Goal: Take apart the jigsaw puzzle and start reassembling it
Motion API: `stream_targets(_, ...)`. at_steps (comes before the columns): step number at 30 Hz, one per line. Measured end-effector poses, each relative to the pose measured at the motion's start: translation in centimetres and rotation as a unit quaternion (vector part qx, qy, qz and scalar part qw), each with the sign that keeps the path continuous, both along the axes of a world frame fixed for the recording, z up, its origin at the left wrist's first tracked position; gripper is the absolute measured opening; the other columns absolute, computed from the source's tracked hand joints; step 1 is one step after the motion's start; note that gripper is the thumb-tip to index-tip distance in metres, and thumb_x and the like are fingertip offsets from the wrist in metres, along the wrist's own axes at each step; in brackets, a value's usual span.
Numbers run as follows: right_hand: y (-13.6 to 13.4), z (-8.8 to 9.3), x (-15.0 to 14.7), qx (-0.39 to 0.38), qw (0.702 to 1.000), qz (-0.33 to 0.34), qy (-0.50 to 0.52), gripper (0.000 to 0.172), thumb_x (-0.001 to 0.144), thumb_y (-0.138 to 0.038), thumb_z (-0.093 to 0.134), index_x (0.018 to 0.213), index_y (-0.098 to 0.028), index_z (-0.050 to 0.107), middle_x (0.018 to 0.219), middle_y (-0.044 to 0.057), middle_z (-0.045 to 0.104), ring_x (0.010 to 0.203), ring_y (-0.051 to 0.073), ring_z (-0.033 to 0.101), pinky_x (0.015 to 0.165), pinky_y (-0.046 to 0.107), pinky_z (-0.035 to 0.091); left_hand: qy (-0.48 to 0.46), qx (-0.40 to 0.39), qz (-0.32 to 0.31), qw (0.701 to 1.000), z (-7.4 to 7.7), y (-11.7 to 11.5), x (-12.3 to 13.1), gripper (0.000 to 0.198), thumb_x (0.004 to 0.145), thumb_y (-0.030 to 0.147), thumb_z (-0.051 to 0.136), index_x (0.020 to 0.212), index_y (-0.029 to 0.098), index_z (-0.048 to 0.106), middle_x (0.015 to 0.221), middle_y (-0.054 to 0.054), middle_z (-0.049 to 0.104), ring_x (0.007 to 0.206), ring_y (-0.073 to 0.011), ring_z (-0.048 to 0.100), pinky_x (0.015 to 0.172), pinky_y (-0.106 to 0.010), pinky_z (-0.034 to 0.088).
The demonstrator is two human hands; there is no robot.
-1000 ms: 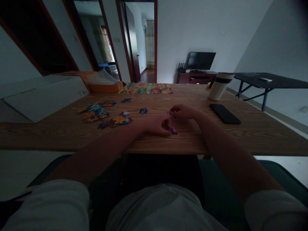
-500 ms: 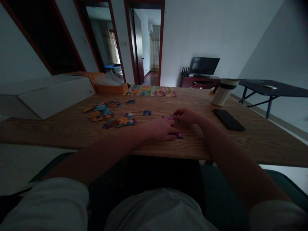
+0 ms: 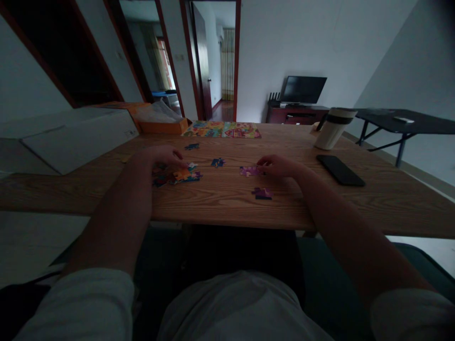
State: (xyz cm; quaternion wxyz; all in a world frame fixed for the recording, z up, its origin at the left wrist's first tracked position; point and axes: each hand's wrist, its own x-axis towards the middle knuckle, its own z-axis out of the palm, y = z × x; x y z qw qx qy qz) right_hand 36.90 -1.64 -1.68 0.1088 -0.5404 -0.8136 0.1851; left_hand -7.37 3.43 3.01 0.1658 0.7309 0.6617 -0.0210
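My left hand (image 3: 164, 155) hovers over the loose jigsaw pieces (image 3: 182, 174) at the left, its fingers slightly bent and apart with nothing visible in them; it hides part of the pile. My right hand (image 3: 276, 166) has its fingertips closed on the right edge of a purple jigsaw piece (image 3: 249, 171) lying flat on the table. Nearer the front edge lies a separate purple piece with a dark border (image 3: 262, 193). Between the hands sits a single dark blue piece (image 3: 218, 162), and another blue piece (image 3: 192, 147) lies farther back.
Across the wooden table (image 3: 213, 203), a colourful picture sheet (image 3: 222, 130) lies at the back. A white box (image 3: 81, 137) and an orange box (image 3: 163, 127) stand left. At the right are a black phone (image 3: 340, 170) and a white tumbler (image 3: 334, 130).
My left hand has moved left from the purple pieces to the pile, uncovering the front purple piece. My right hand stays at its purple piece. The view has tilted slightly down.
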Motion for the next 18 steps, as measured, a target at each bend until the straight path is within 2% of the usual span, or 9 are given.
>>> stream_targets(6, -0.2, 0.2, -0.1, -0.008, 1.000, -0.007, 0.000, 0.034, 0.098, -0.033, 0.061, 0.127, -0.020, 0.071, 0.121, 0.012, 0.074, 0.105, 0.026, 0.071, 0.094, 0.036, 0.054, 0.004, -0.036, -0.011, 0.999, 0.5, -1.8, 3.1, 0.052, 0.058, 0.063, 0.082, 0.094, 0.025, 0.079, 0.093, -0.007, 0.078, 0.084, -0.0273, 0.069, 0.071, -0.031, 0.048)
stream_targets(11, -0.1, 0.2, -0.2, -0.013, 1.000, -0.003, -0.004, 0.032, 0.098, -0.033, 0.061, 0.125, -0.020, 0.071, 0.123, 0.012, 0.074, 0.101, 0.025, 0.071, 0.090, 0.034, 0.055, -0.059, -0.035, -0.046, 0.997, 0.0, -1.8, 4.1, 0.052, 0.057, 0.059, 0.083, 0.096, 0.025, 0.078, 0.096, -0.005, 0.078, 0.085, -0.0264, 0.070, 0.069, -0.029, 0.049)
stream_targets(14, -0.1, 0.2, -0.2, -0.009, 1.000, 0.001, 0.004, 0.032, 0.097, -0.034, 0.061, 0.124, -0.020, 0.072, 0.123, 0.012, 0.074, 0.103, 0.026, 0.071, 0.092, 0.036, 0.054, -0.099, 0.020, -0.030, 0.994, 0.3, -0.9, 2.4, 0.046, 0.066, 0.055, 0.079, 0.101, 0.024, 0.076, 0.102, -0.004, 0.077, 0.089, -0.0247, 0.069, 0.073, -0.028, 0.050)
stream_targets(16, -0.1, 0.2, -0.1, -0.009, 1.000, 0.005, 0.005, 0.031, 0.097, -0.033, 0.061, 0.124, -0.020, 0.072, 0.121, 0.012, 0.074, 0.103, 0.026, 0.071, 0.093, 0.036, 0.054, -0.105, 0.117, 0.035, 0.987, 0.6, -0.2, -0.1, 0.042, 0.076, 0.050, 0.074, 0.106, 0.020, 0.074, 0.106, -0.004, 0.076, 0.090, -0.0218, 0.067, 0.077, -0.027, 0.049)
stream_targets(18, -0.2, 0.2, -0.1, -0.010, 1.000, 0.012, 0.002, 0.032, 0.098, -0.032, 0.060, 0.125, -0.020, 0.072, 0.121, 0.012, 0.075, 0.104, 0.026, 0.071, 0.094, 0.036, 0.054, -0.086, 0.213, 0.135, 0.964, 0.7, 0.3, -3.1, 0.042, 0.087, 0.046, 0.068, 0.112, 0.013, 0.070, 0.106, -0.006, 0.074, 0.089, -0.0193, 0.063, 0.077, -0.027, 0.047)
